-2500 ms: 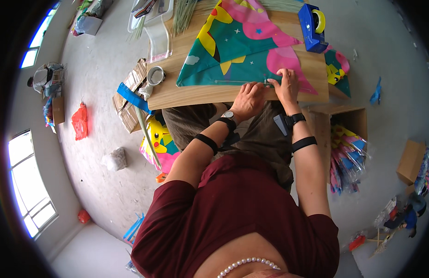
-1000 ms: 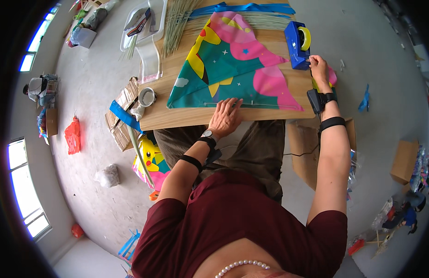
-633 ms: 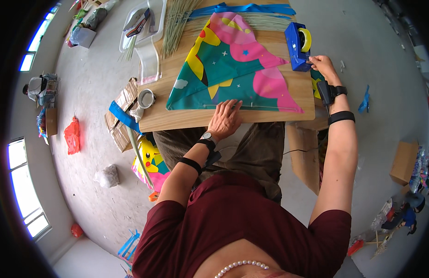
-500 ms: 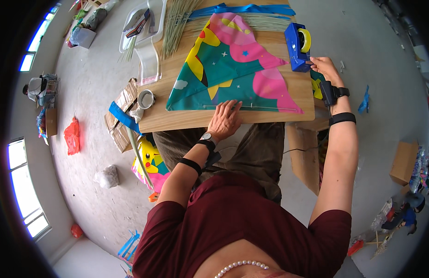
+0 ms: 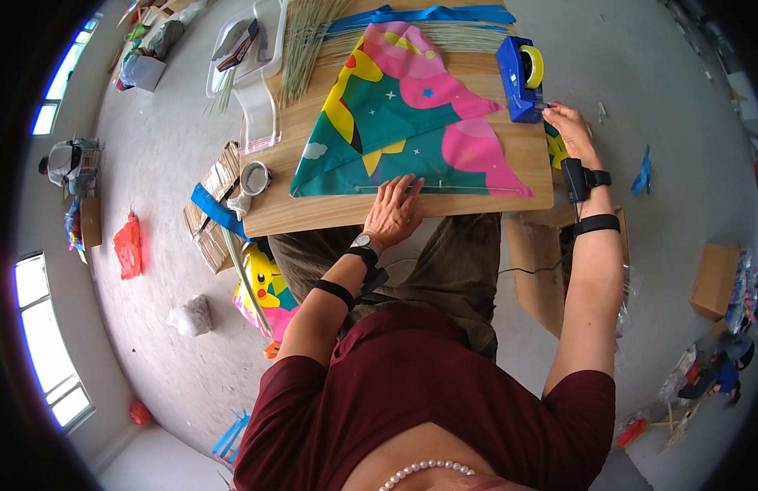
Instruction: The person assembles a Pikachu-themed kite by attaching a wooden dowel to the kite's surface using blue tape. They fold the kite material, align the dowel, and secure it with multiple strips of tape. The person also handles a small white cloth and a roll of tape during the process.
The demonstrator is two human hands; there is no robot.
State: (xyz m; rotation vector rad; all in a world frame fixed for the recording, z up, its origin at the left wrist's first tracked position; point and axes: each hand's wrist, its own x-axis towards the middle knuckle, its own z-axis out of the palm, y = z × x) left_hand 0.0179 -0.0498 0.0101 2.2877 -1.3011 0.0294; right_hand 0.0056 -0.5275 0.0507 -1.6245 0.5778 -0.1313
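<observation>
My left hand point(image 5: 393, 214) lies with its fingers spread on the near edge of a folded printed cloth point(image 5: 383, 135) in green, pink and yellow. Under or beside those fingers runs a thin pale rod point(image 5: 469, 189) along the cloth's near edge. At the table's right side stands a blue tape dispenser point(image 5: 515, 92) with a yellow-cored roll of tape point(image 5: 532, 67). My right hand point(image 5: 572, 131) is at the dispenser's near end, thumb and fingertips pinched at its cutting edge, on the tape's end; the tape itself hardly shows.
Bundles of thin pale sticks point(image 5: 309, 53) and blue strips point(image 5: 428, 14) lie across the far side of the wooden table point(image 5: 313, 214). A clear plastic tray point(image 5: 272, 51) and a round tin point(image 5: 254, 177) are on the left. Below right stands an open cardboard box point(image 5: 534, 282).
The whole view has shifted slightly. My right hand stays at the dispenser's near end, its fingers a little more drawn together; my left hand keeps its place on the cloth.
</observation>
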